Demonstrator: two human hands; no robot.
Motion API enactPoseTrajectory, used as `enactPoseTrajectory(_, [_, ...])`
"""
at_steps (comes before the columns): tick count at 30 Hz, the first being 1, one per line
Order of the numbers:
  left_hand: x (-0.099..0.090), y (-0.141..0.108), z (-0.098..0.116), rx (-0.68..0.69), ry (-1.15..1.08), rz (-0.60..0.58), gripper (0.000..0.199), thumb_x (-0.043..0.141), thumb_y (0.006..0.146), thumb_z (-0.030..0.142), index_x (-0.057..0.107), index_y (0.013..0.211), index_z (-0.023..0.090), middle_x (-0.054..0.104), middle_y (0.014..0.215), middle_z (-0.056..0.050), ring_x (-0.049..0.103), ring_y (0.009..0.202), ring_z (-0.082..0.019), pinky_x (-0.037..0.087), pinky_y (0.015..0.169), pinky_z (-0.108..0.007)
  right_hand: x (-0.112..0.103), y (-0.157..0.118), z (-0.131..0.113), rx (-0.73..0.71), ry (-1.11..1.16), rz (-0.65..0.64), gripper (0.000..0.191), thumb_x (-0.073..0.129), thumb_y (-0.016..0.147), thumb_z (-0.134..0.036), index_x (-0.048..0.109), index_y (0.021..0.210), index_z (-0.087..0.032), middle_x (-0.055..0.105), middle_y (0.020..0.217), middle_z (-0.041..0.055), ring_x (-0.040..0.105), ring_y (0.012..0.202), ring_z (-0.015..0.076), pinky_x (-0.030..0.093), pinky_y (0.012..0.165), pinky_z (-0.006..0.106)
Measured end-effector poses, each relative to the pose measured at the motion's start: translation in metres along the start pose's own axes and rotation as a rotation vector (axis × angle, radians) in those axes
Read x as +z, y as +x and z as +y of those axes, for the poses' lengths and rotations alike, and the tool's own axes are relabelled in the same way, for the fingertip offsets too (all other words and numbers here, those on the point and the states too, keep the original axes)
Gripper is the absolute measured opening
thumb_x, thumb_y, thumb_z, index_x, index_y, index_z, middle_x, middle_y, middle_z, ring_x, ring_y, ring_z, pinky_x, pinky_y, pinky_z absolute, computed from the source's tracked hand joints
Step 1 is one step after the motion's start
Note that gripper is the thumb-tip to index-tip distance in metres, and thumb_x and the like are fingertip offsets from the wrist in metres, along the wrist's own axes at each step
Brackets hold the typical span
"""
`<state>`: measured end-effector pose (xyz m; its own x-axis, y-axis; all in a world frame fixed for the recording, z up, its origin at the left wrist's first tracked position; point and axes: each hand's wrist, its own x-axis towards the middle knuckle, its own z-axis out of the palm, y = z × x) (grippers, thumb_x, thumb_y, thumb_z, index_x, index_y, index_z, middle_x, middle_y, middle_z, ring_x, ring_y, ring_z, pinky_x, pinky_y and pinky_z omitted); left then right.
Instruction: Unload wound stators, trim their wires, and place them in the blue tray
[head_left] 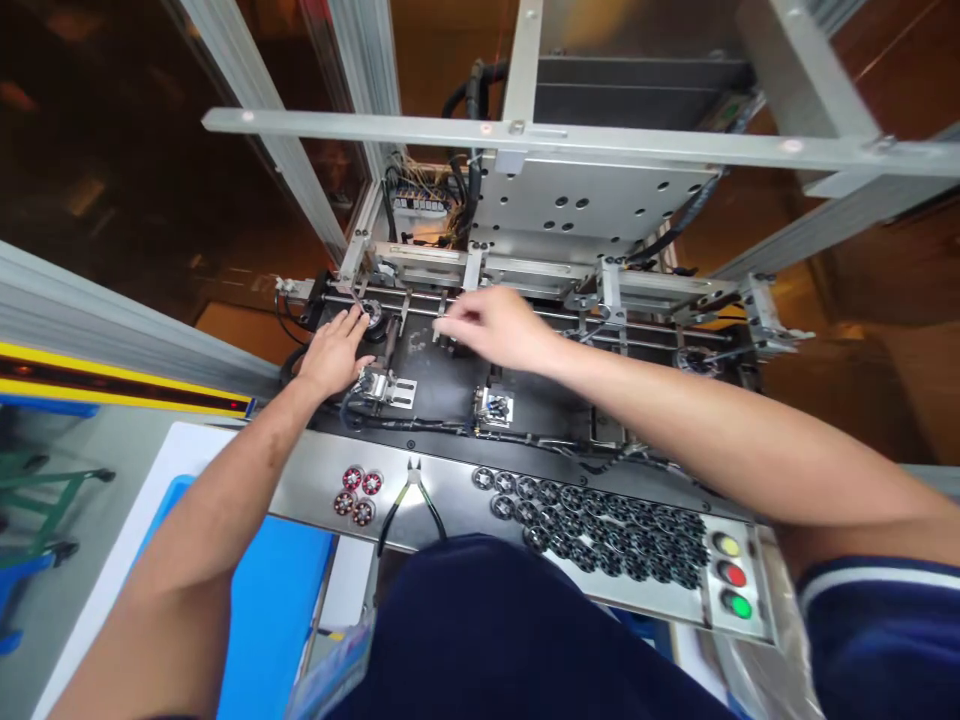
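Observation:
My left hand point(334, 355) reaches to the left end of the machine, its fingers stretched out and lying against a round dark part point(373, 316) in a holder. Whether the fingertips press on that part or only rest at its rim, I cannot tell. Over the middle of the black machine bed point(424, 365) hovers my right hand point(499, 325), thumb and fingers drawn together in a pinch. What sits between those fingertips, if anything, is too small to make out. Below it a small metal fixture point(496, 406) is mounted on the bed.
On the steel front ledge point(450, 480) lie several red round parts point(358, 495), cutting pliers point(412, 490) and many black round parts point(600, 520). Yellow, red and green buttons point(735, 575) are at right. A metal crossbar point(600, 140) spans above; a yellow-edged bar point(127, 385) stands left.

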<state>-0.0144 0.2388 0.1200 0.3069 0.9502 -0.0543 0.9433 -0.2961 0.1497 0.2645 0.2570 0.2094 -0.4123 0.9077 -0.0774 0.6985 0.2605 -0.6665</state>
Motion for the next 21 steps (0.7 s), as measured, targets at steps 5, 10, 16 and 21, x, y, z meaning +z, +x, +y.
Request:
enactPoseTrajectory(5, [0.0, 0.003, -0.007, 0.018, -0.06, 0.027, 0.069, 0.064, 0.085, 0.033, 0.046, 0.148, 0.012, 0.038, 0.161, -0.019, 0.033, 0.151, -0.034, 0.035, 0.121, -0.051, -0.022, -0.03, 0.059, 0.149, -0.269, -0.007, 0.026, 0.059, 0.095, -0.033, 0.075, 0.09, -0.012, 0.073, 0.084, 0.0082, 0.067, 0.079, 0.0204, 0.05, 0.076, 0.032])
enactPoseTrajectory(10, [-0.027, -0.006, 0.001, 0.019, -0.03, 0.051, 0.062, 0.06, 0.088, 0.034, 0.052, 0.143, 0.008, 0.041, 0.159, -0.021, 0.044, 0.145, -0.032, 0.04, 0.119, -0.045, 0.016, -0.013, 0.057, -0.058, -0.304, -0.023, 0.013, 0.073, 0.082, -0.016, 0.074, 0.094, -0.014, 0.064, 0.126, 0.0151, 0.057, 0.115, 0.0283, 0.046, 0.096, 0.038])
enactPoseTrajectory(16, [-0.069, -0.041, 0.038, -0.006, -0.12, 0.382, 0.047, 0.059, 0.092, 0.043, 0.065, 0.13, 0.015, 0.059, 0.145, -0.017, 0.057, 0.136, -0.031, 0.043, 0.117, -0.049, 0.024, -0.014, 0.057, -0.127, -0.274, -0.012, 0.016, 0.058, 0.089, -0.01, 0.074, 0.091, -0.012, 0.063, 0.122, 0.0154, 0.052, 0.118, 0.0289, 0.042, 0.101, 0.043])
enactPoseTrajectory(21, [-0.068, -0.042, 0.097, 0.157, -0.182, 0.444, 0.039, 0.06, 0.093, 0.04, 0.065, 0.126, 0.019, 0.065, 0.138, -0.013, 0.062, 0.129, -0.027, 0.048, 0.114, -0.049, 0.02, -0.007, 0.073, 0.065, -0.225, 0.005, 0.016, 0.058, 0.092, -0.011, 0.072, 0.097, -0.008, 0.062, 0.124, 0.0201, 0.056, 0.119, 0.0289, 0.045, 0.103, 0.043])
